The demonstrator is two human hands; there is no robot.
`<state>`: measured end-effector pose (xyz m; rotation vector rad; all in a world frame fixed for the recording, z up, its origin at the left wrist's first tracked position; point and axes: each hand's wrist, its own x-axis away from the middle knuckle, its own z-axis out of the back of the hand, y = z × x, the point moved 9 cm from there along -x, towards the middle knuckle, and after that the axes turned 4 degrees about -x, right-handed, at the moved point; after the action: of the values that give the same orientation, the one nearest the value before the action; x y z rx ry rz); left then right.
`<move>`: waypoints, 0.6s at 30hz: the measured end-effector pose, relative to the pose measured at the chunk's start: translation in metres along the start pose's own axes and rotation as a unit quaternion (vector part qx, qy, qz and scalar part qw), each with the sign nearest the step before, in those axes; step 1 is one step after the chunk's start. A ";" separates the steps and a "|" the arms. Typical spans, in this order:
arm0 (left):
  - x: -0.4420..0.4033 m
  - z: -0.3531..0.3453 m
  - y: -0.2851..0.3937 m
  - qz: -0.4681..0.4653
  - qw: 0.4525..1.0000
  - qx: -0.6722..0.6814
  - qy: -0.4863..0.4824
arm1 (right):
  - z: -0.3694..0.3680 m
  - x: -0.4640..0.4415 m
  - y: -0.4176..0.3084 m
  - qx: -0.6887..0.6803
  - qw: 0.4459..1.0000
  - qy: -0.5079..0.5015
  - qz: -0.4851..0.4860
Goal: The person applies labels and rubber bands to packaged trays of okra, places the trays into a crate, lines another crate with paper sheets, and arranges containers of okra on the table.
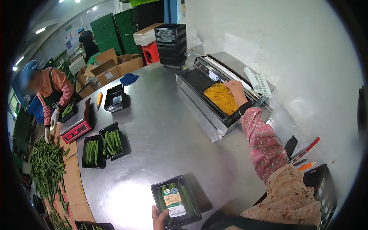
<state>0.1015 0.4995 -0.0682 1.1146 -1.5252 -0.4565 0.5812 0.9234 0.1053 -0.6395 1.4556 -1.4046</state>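
My left hand (pixel 159 220) grips the lower left edge of a film-wrapped black tray of okra (pixel 188 198), its thumb on the top. A printed label (pixel 173 199) runs down the middle of that pack, which is tilted above the table's near edge. My right hand (pixel 236 91) reaches forward, fingers bent together into a heap of thin yellow rubber bands (pixel 220 99). The heap lies in a black tray on the wrapping machine (pixel 191 86); my fingertips are partly hidden in it.
Two unwrapped trays of okra (pixel 92 152) stand left on the steel table (pixel 153 126). Beyond are empty black trays (pixel 114 98), an orange cutter (pixel 99 100) and a red scale (pixel 78 124). A gloved co-worker (pixel 57 90) stands by loose okra (pixel 48 163). Tray stacks (pixel 170 44) rise behind.
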 end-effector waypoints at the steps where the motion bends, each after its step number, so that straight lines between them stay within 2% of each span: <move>1: 0.001 0.003 -0.002 0.014 1.000 -0.008 -0.014 | 0.004 0.007 -0.005 -0.040 0.999 -0.009 -0.019; 3: 0.002 0.012 -0.008 0.017 1.000 0.009 0.006 | 0.007 0.032 -0.019 -0.119 0.991 -0.029 -0.057; 4: 0.002 0.016 -0.013 0.019 1.000 0.018 0.017 | 0.004 0.057 -0.035 -0.063 0.994 -0.083 -0.045; 5: 0.000 0.012 -0.006 -0.017 1.000 0.025 -0.008 | -0.001 0.084 -0.031 -0.061 0.988 -0.117 -0.075; 6: -0.002 0.005 0.006 -0.054 0.998 0.031 -0.032 | -0.014 0.127 -0.036 -0.131 0.968 -0.186 -0.110; 7: -0.001 -0.002 0.017 -0.090 0.994 0.038 -0.056 | -0.025 0.165 -0.021 -0.126 0.943 -0.275 -0.137; 9: 0.005 -0.007 0.026 -0.100 0.988 0.065 -0.093 | -0.037 0.271 -0.016 -0.118 0.883 -0.430 -0.147; 10: 0.007 -0.006 0.026 -0.101 0.986 0.068 -0.113 | -0.034 0.331 0.005 -0.062 0.855 -0.458 -0.237; 11: 0.009 -0.005 0.026 -0.101 0.983 0.070 -0.134 | -0.033 0.389 0.019 -0.032 0.823 -0.539 -0.178; 12: 0.017 -0.007 0.032 -0.099 0.982 0.069 -0.145 | -0.034 0.449 0.035 0.087 0.761 -0.626 -0.143; 13: 0.026 -0.011 0.042 -0.098 0.981 0.067 -0.157 | -0.032 0.509 0.050 0.191 0.676 -0.707 -0.083; 15: 0.035 -0.014 0.049 -0.096 0.977 0.064 -0.180 | -0.013 0.582 0.013 0.035 0.601 -0.762 -0.239; 18: 0.049 -0.016 0.049 -0.075 0.972 0.055 -0.215 | 0.004 0.594 -0.014 -0.049 0.682 -0.688 -0.245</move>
<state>0.1008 0.4862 0.0021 1.2787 -1.8649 -0.7618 0.3526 0.3967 -0.0480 -1.7397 0.0854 -0.7053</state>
